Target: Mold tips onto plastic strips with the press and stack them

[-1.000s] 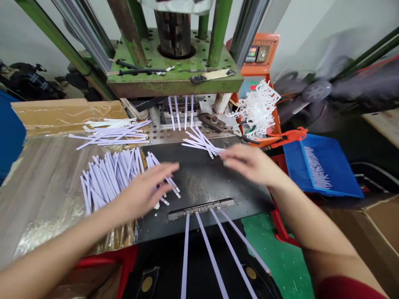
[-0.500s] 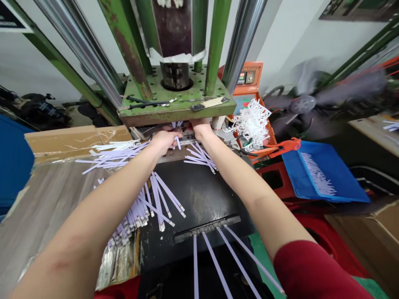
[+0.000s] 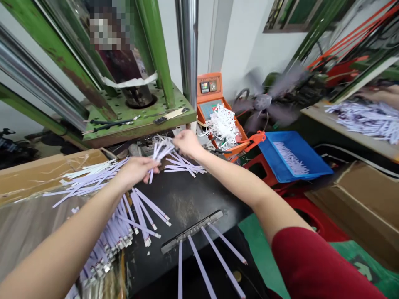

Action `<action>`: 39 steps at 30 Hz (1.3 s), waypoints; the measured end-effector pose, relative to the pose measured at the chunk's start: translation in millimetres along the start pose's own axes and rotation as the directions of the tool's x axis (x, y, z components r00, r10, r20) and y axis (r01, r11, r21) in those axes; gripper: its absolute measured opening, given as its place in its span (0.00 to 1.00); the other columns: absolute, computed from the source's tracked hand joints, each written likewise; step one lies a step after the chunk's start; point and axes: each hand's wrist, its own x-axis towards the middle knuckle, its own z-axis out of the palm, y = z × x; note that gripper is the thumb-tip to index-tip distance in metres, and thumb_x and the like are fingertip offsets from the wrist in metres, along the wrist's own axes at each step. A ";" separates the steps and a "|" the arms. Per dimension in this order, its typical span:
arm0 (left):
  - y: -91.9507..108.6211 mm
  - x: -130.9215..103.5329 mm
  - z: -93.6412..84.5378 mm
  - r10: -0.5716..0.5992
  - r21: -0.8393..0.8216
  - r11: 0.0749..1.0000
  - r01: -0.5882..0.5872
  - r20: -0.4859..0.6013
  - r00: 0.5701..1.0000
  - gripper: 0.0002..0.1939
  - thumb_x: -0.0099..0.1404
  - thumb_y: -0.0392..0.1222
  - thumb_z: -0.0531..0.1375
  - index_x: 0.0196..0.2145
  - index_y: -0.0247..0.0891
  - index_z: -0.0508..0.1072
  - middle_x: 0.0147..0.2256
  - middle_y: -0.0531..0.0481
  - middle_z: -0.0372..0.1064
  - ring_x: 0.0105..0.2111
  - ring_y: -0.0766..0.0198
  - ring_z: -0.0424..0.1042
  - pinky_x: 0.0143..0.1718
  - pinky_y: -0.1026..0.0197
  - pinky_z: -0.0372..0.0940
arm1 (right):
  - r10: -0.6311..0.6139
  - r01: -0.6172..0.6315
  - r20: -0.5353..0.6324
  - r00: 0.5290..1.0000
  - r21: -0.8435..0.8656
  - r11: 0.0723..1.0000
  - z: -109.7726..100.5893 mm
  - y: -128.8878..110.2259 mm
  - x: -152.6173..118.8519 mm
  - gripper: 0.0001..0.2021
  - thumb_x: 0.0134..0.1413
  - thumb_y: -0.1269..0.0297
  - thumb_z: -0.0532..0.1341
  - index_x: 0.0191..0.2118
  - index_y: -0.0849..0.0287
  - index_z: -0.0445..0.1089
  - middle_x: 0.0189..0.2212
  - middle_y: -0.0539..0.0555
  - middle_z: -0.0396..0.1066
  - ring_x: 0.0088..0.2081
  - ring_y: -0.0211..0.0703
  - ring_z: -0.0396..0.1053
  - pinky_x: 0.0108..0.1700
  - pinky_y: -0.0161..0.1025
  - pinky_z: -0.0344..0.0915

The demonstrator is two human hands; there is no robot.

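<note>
My left hand [image 3: 140, 169] is closed on a small bunch of pale lavender strips [image 3: 157, 153] in front of the green press [image 3: 140, 124]. At the far end of that bunch my right hand [image 3: 186, 143] has its fingers pinched together, touching the white ends. A small pile of strips [image 3: 183, 165] lies just below my right hand. More strips [image 3: 93, 176] spread to the left, and a larger heap [image 3: 109, 241] lies below my left forearm. Several strips stick out of a dark metal bar [image 3: 191, 232] at the near edge of the black table [image 3: 183, 199].
Right of the press, an orange box [image 3: 209, 83] holds a pile of white pieces [image 3: 222, 124]. A fan [image 3: 262, 101] spins behind a blue bin [image 3: 318, 166] of strips. Another person's hand [image 3: 386, 95] is over strips on a table at the far right.
My view has turned right. Both hands have come out from under the press plate, and the bunch of strips now shows between them. The other person's hand has come into view.
</note>
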 end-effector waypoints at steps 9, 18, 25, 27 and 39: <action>19.8 -16.0 45.6 0.368 0.768 0.463 -0.442 0.286 0.884 0.19 0.71 0.48 0.49 0.47 0.43 0.77 0.50 0.45 0.74 0.47 0.49 0.75 0.45 0.54 0.69 | -0.449 0.135 -0.460 0.766 -0.567 0.812 -167.9 -16.8 65.3 0.05 0.57 0.74 0.57 0.32 0.65 0.70 0.31 0.57 0.72 0.36 0.46 0.71 0.46 0.44 0.66; -38.8 -106.0 14.0 0.318 0.591 0.618 -0.518 0.414 0.853 0.15 0.69 0.51 0.54 0.46 0.44 0.75 0.46 0.46 0.73 0.41 0.56 0.76 0.43 0.58 0.71 | -0.359 0.527 0.409 0.839 -0.447 0.723 -148.0 1.0 -58.9 0.09 0.66 0.66 0.55 0.39 0.60 0.72 0.34 0.54 0.71 0.37 0.44 0.70 0.44 0.42 0.68; -80.7 -180.0 52.3 0.382 0.589 0.574 -0.569 0.422 0.822 0.12 0.68 0.44 0.55 0.46 0.45 0.75 0.42 0.47 0.75 0.38 0.59 0.77 0.40 0.61 0.71 | -0.032 0.715 0.851 0.524 -0.420 0.559 -108.7 55.2 -182.1 0.14 0.59 0.68 0.66 0.51 0.59 0.70 0.46 0.58 0.69 0.43 0.46 0.71 0.42 0.37 0.68; -78.8 -177.2 55.2 0.465 0.581 0.543 -0.606 0.393 0.793 0.13 0.71 0.45 0.51 0.41 0.44 0.75 0.38 0.48 0.75 0.37 0.61 0.76 0.40 0.62 0.70 | -0.067 0.776 0.864 0.499 -0.411 0.479 -105.2 60.4 -181.6 0.08 0.63 0.68 0.61 0.47 0.59 0.72 0.42 0.57 0.70 0.41 0.44 0.71 0.40 0.36 0.68; -20.3 -26.6 -11.4 0.359 0.839 0.507 -0.198 0.004 0.933 0.24 0.68 0.31 0.44 0.58 0.37 0.66 0.54 0.38 0.68 0.51 0.51 0.71 0.51 0.51 0.67 | -0.354 0.782 0.698 0.623 -0.545 0.303 -45.7 17.3 -4.5 0.09 0.62 0.75 0.59 0.44 0.64 0.74 0.37 0.60 0.74 0.42 0.49 0.72 0.48 0.43 0.67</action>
